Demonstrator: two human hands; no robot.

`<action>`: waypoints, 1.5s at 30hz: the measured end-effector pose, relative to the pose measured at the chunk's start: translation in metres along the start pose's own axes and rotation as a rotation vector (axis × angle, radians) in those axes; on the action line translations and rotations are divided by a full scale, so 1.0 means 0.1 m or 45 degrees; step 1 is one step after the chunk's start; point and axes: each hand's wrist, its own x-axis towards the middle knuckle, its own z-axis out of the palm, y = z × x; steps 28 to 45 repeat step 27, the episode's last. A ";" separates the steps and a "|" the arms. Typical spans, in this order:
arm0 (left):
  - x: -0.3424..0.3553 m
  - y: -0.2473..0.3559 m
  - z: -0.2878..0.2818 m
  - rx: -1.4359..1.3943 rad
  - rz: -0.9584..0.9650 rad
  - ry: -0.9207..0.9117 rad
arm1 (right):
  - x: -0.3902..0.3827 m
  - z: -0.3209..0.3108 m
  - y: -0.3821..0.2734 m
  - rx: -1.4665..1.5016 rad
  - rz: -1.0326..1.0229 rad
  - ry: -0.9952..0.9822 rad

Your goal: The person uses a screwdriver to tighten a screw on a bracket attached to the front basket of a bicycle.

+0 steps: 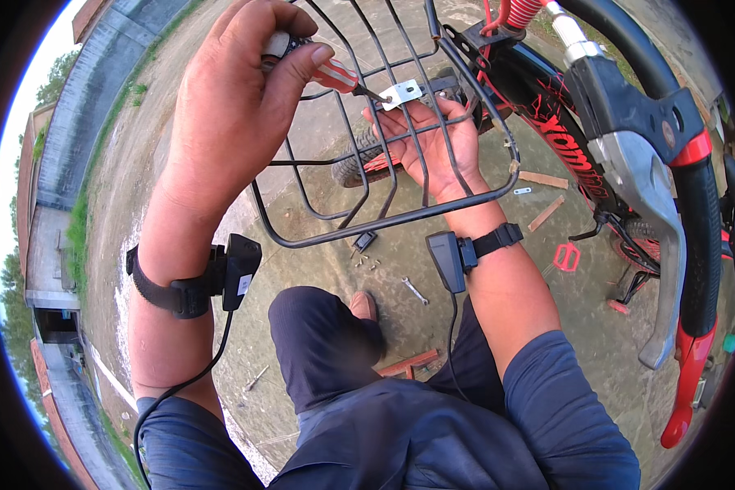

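My left hand is closed round the red-and-white handle of a screwdriver. Its shaft slants down to a small silver metal plate that lies across the wires of a black wire basket. The tip meets the plate near its left hole. Below the wires my right hand is palm up, thumb apart and fingers half bent, reaching under the plate. The plate and wires hide some of its fingertips, so whether they press on anything there does not show.
Right of the basket stands a black-and-red bicycle frame with a silver brake lever. On the concrete lie a wrench, a red pedal, wood strips and small bolts. A cable hangs from each wrist device.
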 end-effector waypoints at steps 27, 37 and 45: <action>0.01 -0.06 -0.01 -0.070 0.307 -0.090 | 0.02 -0.08 -0.01 0.106 0.057 -0.104; 0.01 -0.06 -0.01 -0.070 0.307 -0.090 | 0.02 -0.08 -0.01 0.106 0.057 -0.104; 0.01 -0.06 -0.01 -0.070 0.307 -0.090 | 0.02 -0.08 -0.01 0.106 0.057 -0.104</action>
